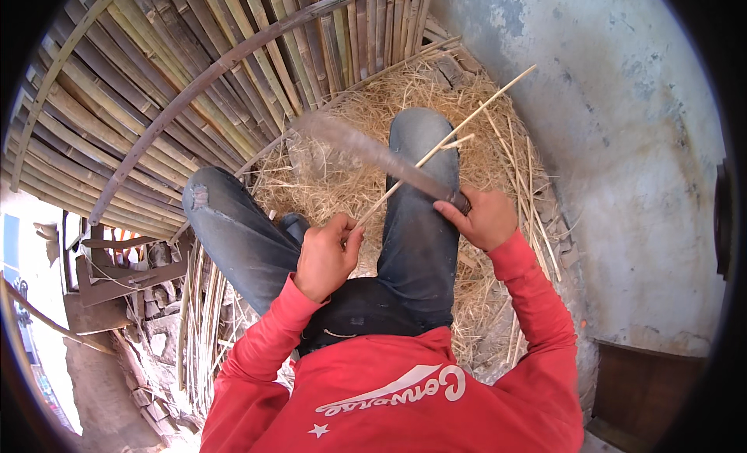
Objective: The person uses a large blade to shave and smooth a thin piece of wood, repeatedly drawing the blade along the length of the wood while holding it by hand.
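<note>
My left hand [328,254] is closed on the near end of a thin pale bamboo strip [484,104], which slants up and to the right across my right thigh. Partway along the strip, a short sliver [457,142] splits away from it. In my right hand [489,218] is the dark handle of a long knife [366,153], its fingers wrapped round it. The blade points up and to the left, blurred toward its tip, and crosses the strip above my right thigh. Whether blade and strip touch I cannot tell.
Pale shavings [350,173] cover the ground around my legs. A bamboo slat wall [257,56] stands at the far left, a plastered wall [622,142] on the right. Loose strips lie in a bundle [204,321] at left and a few [533,196] at right. A brown box [646,387] sits lower right.
</note>
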The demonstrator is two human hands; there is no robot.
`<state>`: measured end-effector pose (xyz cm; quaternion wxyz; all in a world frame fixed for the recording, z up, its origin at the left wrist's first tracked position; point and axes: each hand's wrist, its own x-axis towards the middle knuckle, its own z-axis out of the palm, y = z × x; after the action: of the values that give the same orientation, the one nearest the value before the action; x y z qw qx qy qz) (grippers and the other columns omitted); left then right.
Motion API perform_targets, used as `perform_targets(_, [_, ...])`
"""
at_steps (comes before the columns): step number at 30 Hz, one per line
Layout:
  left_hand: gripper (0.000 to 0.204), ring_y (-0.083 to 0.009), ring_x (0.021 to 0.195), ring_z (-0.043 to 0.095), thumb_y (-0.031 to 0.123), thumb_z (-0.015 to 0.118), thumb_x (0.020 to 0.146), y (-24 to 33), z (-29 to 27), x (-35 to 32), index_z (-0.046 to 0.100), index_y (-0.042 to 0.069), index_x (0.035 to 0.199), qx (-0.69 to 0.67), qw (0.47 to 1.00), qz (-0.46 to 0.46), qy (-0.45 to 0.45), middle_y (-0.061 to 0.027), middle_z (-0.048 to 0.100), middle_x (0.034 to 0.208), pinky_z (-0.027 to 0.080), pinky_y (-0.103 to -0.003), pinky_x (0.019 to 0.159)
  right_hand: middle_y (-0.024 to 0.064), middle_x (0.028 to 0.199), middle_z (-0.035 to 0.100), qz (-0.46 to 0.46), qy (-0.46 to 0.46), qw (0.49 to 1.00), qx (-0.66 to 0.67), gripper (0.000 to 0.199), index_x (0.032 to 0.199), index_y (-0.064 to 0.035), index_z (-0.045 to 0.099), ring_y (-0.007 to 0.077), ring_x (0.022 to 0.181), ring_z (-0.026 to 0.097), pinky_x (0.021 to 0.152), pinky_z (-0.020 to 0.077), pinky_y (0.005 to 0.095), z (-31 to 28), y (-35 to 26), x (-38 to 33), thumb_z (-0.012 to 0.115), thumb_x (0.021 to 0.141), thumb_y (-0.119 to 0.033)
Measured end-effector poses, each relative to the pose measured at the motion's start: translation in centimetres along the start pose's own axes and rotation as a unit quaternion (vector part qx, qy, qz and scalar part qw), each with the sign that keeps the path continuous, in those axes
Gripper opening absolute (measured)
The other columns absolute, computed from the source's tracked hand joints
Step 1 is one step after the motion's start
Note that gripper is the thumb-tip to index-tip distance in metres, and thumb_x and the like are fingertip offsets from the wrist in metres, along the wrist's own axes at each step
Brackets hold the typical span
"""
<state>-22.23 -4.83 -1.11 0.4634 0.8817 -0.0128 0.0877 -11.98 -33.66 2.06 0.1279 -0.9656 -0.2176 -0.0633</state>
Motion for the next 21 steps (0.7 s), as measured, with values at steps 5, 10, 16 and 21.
perform_targets(5, [0.013, -0.0277, 0.063, 0.075, 0.007, 0.072, 0.097, -0.1, -0.2, -0.8, 0.065, -0.002, 0.092, -0.061, 0.998, -0.009, 0.002, -0.0174, 0.073, 0.072, 0.054, -0.034, 0.056, 0.0191, 0.063, 0.066, 0.079, 0.021, 0.996, 0.018, 0.065, 0.078, -0.0061, 0.072, 0.0403, 0.062, 0.069, 0.057, 0.0526, 0.0499, -0.1, 3.5, 1.7, 0.067, 0.092, -0.069])
perform_targets(10, [0.013, -0.0207, 0.062, 0.074, 0.006, 0.071, 0.098, -0.9, -0.6, -0.2, 0.066, -0.004, 0.092, -0.065, 0.998, -0.013, -0.015, -0.0156, 0.075, 0.074, 0.053, -0.030, 0.056, 0.0198, 0.062, 0.064, 0.086, 0.008, 0.995, 0.057, 0.064, 0.080, -0.0040, 0.071, 0.0414, 0.061, 0.068, 0.057, 0.0520, 0.0495, -0.3, 0.8, 0.8, 0.070, 0.091, -0.067])
perform_targets(16, [0.014, -0.0032, 0.060, 0.060, 0.008, 0.072, 0.099, -2.6, -0.6, -1.1, 0.068, -0.003, 0.092, -0.197, 0.970, -0.122, -0.078, -0.0055, 0.076, 0.074, 0.043, -0.024, 0.052, 0.0174, 0.059, 0.062, 0.027, 0.040, 0.999, 0.014, 0.061, 0.078, -0.0064, 0.068, 0.0418, 0.057, 0.065, 0.055, 0.0509, 0.0497, 0.3, 1.5, -0.1, 0.073, 0.089, -0.066])
perform_targets(21, [0.015, -0.0019, 0.059, 0.055, 0.009, 0.071, 0.101, -2.7, -1.0, -0.2, 0.068, -0.004, 0.094, -0.208, 0.965, -0.123, -0.099, -0.0048, 0.075, 0.075, 0.039, -0.023, 0.051, 0.0184, 0.061, 0.063, 0.088, 0.010, 0.996, -0.010, 0.061, 0.080, -0.0060, 0.070, 0.0416, 0.058, 0.066, 0.056, 0.0506, 0.0499, -0.9, 2.7, 1.4, 0.072, 0.090, -0.066])
